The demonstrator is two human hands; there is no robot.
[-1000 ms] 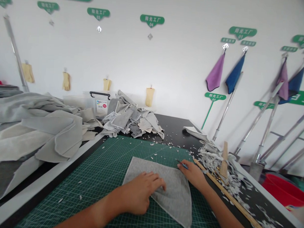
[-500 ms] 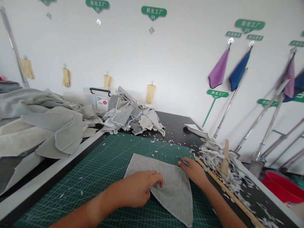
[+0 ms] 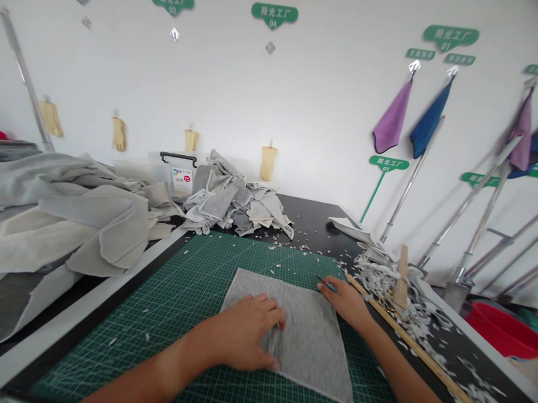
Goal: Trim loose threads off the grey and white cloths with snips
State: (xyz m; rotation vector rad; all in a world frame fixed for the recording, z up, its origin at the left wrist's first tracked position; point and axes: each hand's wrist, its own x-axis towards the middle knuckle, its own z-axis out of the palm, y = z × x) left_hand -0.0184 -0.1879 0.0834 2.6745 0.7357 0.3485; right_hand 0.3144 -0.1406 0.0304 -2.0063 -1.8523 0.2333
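A grey piece of fabric (image 3: 308, 338) lies flat on the green cutting mat (image 3: 190, 293). My left hand (image 3: 247, 330) rests on its left part, fingers curled and pinching a fold of the cloth. My right hand (image 3: 347, 301) sits at the fabric's upper right edge, closed around a thin blue-handled tool (image 3: 325, 282) whose tip points up and left.
A long wooden stick (image 3: 418, 353) runs along the mat's right side amid a heap of white offcuts (image 3: 393, 288). Piles of grey cloth pieces (image 3: 233, 203) and large grey sheets (image 3: 65, 218) lie at the back and left. A red bin (image 3: 502, 333) stands at right.
The fabric's lower left flap has been spread out, so the piece now looks squarer. My left hand shifted slightly and gathers a fold. My right hand barely moved.
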